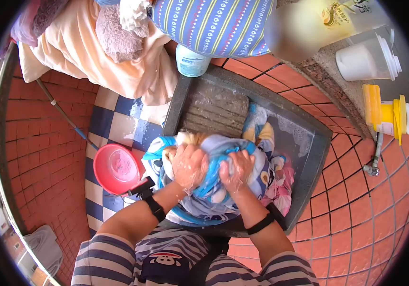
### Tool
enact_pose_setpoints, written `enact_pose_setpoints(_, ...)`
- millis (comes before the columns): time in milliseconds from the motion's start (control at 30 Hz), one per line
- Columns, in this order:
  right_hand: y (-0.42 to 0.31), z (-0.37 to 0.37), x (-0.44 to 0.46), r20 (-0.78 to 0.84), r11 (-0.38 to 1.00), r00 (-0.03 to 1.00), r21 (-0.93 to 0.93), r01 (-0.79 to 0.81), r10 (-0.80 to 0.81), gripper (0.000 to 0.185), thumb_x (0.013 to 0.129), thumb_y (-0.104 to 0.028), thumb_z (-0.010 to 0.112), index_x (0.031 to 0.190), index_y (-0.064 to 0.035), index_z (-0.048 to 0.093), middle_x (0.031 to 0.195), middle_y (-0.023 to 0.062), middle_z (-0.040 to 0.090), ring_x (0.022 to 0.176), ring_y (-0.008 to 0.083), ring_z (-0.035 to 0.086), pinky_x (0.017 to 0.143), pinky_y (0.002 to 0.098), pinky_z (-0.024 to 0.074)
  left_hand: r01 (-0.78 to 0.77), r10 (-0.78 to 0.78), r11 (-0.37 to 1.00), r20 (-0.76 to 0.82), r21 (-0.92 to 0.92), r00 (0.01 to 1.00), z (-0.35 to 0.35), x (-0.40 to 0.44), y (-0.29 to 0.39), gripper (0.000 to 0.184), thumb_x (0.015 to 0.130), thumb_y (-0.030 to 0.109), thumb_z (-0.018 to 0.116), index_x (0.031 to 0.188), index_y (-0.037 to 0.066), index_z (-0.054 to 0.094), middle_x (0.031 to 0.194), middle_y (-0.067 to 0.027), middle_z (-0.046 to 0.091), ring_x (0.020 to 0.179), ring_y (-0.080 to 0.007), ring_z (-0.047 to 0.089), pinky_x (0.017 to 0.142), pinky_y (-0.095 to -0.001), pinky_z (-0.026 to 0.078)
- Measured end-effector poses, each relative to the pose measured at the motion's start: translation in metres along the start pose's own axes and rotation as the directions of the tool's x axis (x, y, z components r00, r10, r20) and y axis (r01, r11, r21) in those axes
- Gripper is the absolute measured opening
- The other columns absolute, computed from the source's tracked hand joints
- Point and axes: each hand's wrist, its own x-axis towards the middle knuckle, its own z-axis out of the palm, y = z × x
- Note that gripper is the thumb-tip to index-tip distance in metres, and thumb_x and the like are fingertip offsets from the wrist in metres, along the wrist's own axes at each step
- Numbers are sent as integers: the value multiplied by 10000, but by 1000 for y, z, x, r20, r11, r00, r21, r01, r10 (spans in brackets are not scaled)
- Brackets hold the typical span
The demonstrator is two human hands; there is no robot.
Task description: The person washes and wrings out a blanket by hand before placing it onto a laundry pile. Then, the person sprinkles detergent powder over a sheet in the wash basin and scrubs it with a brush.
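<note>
Two hands at work, approx. waist ht. The L. hand (190,164) is gripping, w/ fingers curled, a fold of the wet cloth (204,212); the R. hand (238,169), just beside it, is clutching a bunched blue part of the same piece. Suds (I'm seeing them nr. both wrists) are clinging to the skin. The cloth, blue & white w/ multicol. print, is lying heaped in the near part of the dark sink (318,164), overlapping its L. rim. Beyond, a ribbed slab (214,107) is sloping; to the R., a pink cloth (283,186) is resting agst. the heap, nr. foamy water (288,136). A pinkish-red basin (100,167) is standing on the checked floor (119,126), L. of the sink.
</note>
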Motion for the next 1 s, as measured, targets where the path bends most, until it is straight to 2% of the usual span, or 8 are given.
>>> enact_pose_setpoints(133,56,47,101,-29,827,847,-202,-525,531,425,912,-407,485,888,-17,653,786,217,639,755,405,587,740,486,401,177,-173,963,-40,204,984,74,128,-14,294,840,347,526,686,106,592,772,-102,619,778,-315,566,680,-449,373)
enact_pose_setpoints(367,-57,-59,-34,109,1000,994,-29,-12,15,338,743,-406,621,618,-108,522,606,58,465,621,245,462,618,363,276,48,-20,983,160,-176,987,-72,-37,28,179,733,204,640,623,82,569,650,-78,505,670,-289,516,639,-410,387)
enact_pose_setpoints(500,-35,-23,-30,118,999,992,11,47,-48,356,729,-429,601,607,-105,520,603,66,463,625,244,466,607,365,282,-58,71,965,41,-254,997,-24,-44,-1,104,668,147,651,624,97,571,639,-69,487,610,-265,477,598,-399,395)
enact_pose_setpoints(633,59,50,88,-14,879,889,-145,-454,457,401,929,-381,433,791,-64,637,714,182,615,695,381,575,698,451,400,96,-93,972,-26,213,995,67,124,-12,268,794,359,571,643,139,601,708,-58,627,724,-257,590,635,-416,389)
enact_pose_setpoints(733,55,54,93,-92,875,890,-161,-456,447,387,930,-365,457,808,-50,646,691,190,611,663,386,571,682,442,394,97,-96,988,-20,123,995,57,126,-8,313,817,378,541,635,129,597,718,-71,646,729,-267,605,639,-431,393)
enact_pose_setpoints(833,-4,-19,28,29,993,993,-37,-114,115,281,839,-293,585,729,-35,604,635,137,579,608,322,541,620,414,354,-33,64,972,126,-232,990,-14,35,3,231,799,264,589,652,87,608,694,-103,605,673,-299,574,618,-418,395)
enact_pose_setpoints(967,-69,-70,-53,317,999,948,-21,24,-17,326,729,-348,621,575,-92,490,554,63,457,543,248,461,585,381,308,34,40,965,273,-259,961,-72,-72,20,138,686,189,661,621,94,585,619,-48,533,588,-246,534,545,-386,371)
enact_pose_setpoints(1000,-53,-53,-45,239,993,965,74,95,-110,335,729,-352,617,566,-94,478,551,66,449,539,250,455,579,383,305,-47,96,966,184,-255,978,-55,-66,10,145,675,190,663,612,95,574,608,-44,520,583,-237,530,543,-393,370)
